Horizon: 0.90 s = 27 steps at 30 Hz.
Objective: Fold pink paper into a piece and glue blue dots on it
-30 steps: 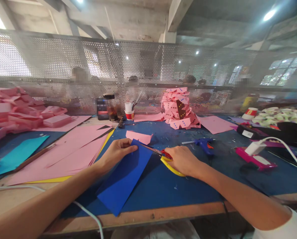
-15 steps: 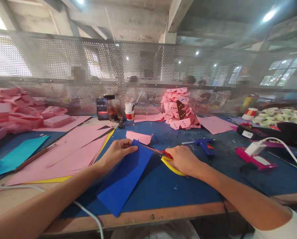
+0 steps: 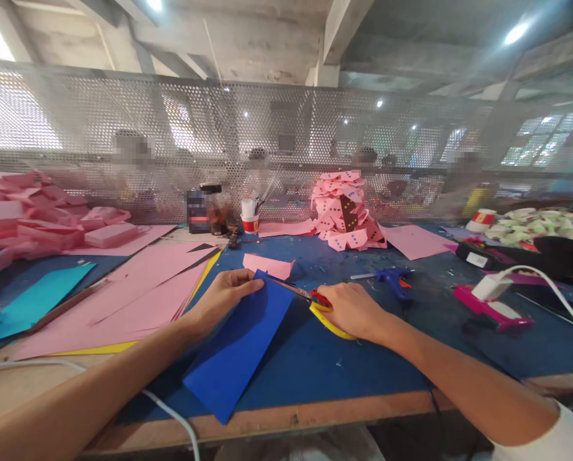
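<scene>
A blue paper sheet [image 3: 248,346] slants over the table mat, its lower corner reaching the front edge. My left hand [image 3: 228,294] pinches its top corner between thumb and fingers. My right hand [image 3: 351,310] is wrapped round the handles of scissors [image 3: 331,320] with red and yellow grips. The blades point left along the sheet's upper edge; how far they are parted is too small to tell. A folded pink paper piece [image 3: 269,266] lies just behind the blades.
Pink sheets [image 3: 137,288] and a turquoise sheet [image 3: 39,298] lie at left. A pink paper stack [image 3: 341,211] stands at the back. A blue glue gun [image 3: 394,283] and a magenta power strip [image 3: 492,307] are at right, with a white cable [image 3: 555,294].
The lower end of the blue sheet has shifted slightly down and left. Both hands keep their hold, nearly in the same place.
</scene>
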{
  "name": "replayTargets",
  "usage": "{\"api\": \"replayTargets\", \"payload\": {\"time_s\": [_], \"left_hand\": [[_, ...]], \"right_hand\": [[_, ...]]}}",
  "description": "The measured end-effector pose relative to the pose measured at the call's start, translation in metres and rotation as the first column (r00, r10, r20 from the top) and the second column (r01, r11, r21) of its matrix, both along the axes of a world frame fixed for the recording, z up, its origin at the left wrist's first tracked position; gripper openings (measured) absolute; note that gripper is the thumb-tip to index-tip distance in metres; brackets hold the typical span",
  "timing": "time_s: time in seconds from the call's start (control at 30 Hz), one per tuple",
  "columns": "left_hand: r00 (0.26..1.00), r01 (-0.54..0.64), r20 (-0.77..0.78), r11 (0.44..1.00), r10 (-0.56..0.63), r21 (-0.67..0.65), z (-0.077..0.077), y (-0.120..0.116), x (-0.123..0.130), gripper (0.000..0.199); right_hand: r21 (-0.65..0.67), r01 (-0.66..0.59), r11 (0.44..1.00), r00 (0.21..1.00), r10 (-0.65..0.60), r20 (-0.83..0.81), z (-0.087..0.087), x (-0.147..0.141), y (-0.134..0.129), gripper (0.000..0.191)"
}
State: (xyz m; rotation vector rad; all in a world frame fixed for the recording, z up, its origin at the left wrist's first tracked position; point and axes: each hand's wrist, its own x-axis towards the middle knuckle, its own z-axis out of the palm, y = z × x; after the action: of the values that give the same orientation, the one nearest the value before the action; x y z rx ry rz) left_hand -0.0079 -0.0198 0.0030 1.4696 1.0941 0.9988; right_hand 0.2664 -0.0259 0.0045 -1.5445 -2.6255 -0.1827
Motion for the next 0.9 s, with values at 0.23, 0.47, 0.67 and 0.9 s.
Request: {"api": "replayTargets", "payload": {"time_s": [0.23, 0.47, 0.67, 0.9], "left_hand": [[0.998, 0.027, -0.051, 0.999, -0.026, 0.027, -0.003, 0.0005, 0.0008, 0.035], [0.997, 0.019, -0.077, 0.999, -0.017, 0.028, -0.0049, 0.0019, 0.0003, 0.034], [0.997, 0.032, -0.075, 0.999, -0.029, 0.034, -0.0063, 0.0031, -0.0009, 0.033], [0.999, 0.049, -0.022, 0.999, -0.049, 0.002, -0.0044, 0.0009, 0.0005, 0.031]], "right_hand": [[0.004, -0.023, 1.0, 0.999, 0.023, -0.028, -0.0005, -0.0002, -0.0007, 0.029], [0.011, -0.024, 1.0, 0.999, 0.025, -0.042, -0.0015, -0.0015, 0.0006, 0.029], [0.011, -0.036, 0.999, 0.999, 0.036, -0.035, -0.0007, -0.0017, -0.0019, 0.032], [0.015, -0.024, 1.0, 0.999, 0.024, -0.021, -0.0013, -0.0019, -0.0028, 0.038]]}}
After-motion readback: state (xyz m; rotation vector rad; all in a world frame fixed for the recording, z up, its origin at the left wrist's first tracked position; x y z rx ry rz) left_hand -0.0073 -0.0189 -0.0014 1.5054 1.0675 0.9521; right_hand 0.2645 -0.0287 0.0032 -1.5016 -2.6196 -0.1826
